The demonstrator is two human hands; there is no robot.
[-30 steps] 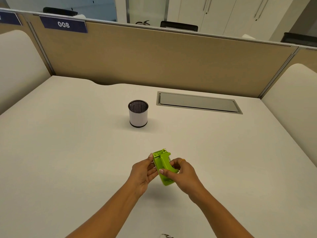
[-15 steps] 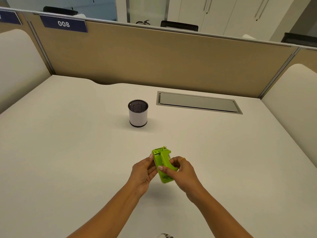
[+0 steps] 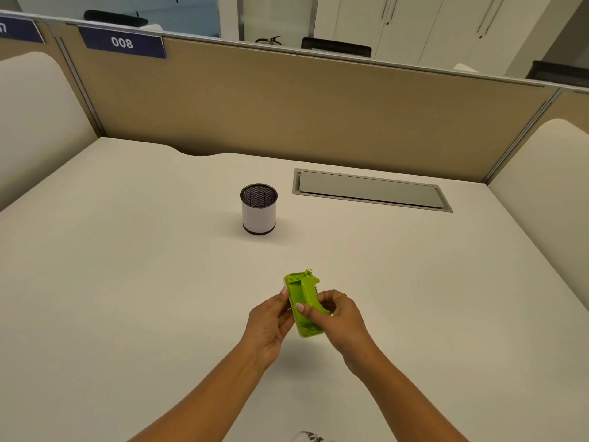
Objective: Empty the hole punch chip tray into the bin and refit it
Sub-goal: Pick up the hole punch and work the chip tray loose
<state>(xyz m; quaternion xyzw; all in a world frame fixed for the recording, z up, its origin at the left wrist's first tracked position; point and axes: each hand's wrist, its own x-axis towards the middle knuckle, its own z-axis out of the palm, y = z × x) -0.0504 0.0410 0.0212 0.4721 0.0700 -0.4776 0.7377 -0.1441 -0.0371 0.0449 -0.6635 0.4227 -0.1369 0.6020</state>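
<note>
The green hole punch (image 3: 298, 290) is held clear of the white desk (image 3: 127, 282), at about 6 o'clock from the desk's middle, close in front of the person. It is tilted, with its lever side turned up toward the camera and its long axis running from 11 to 5 o'clock. A pale edge shows along its lower end (whether that is the chip tray cannot be told).

The left hand (image 3: 271, 325) grips the punch's left long edge. Its thumb (image 3: 283, 297) lies along that edge, and its fingers are curled together behind the body. The right hand (image 3: 342, 322) holds the other side. Its thumb (image 3: 304, 310) is laid across the lever, and its fingers are curled close round the right edge. One of those fingers bears a thin gold ring (image 3: 341, 295).

The bin (image 3: 258, 215), a small upright round cup with a pale wall and dark mesh rim, stands at 11 o'clock from the punch, well apart from it. Dark mesh shows inside it, but whether any chips lie at the bottom cannot be told.

A grey cable hatch (image 3: 369, 190), its lid closed flat, is set into the desk at 1 o'clock from the punch, to the right of the bin. A tan partition (image 3: 318, 106) closes the desk at 12 o'clock and carries a blue label (image 3: 122, 43) reading 008 at its upper left.
</note>
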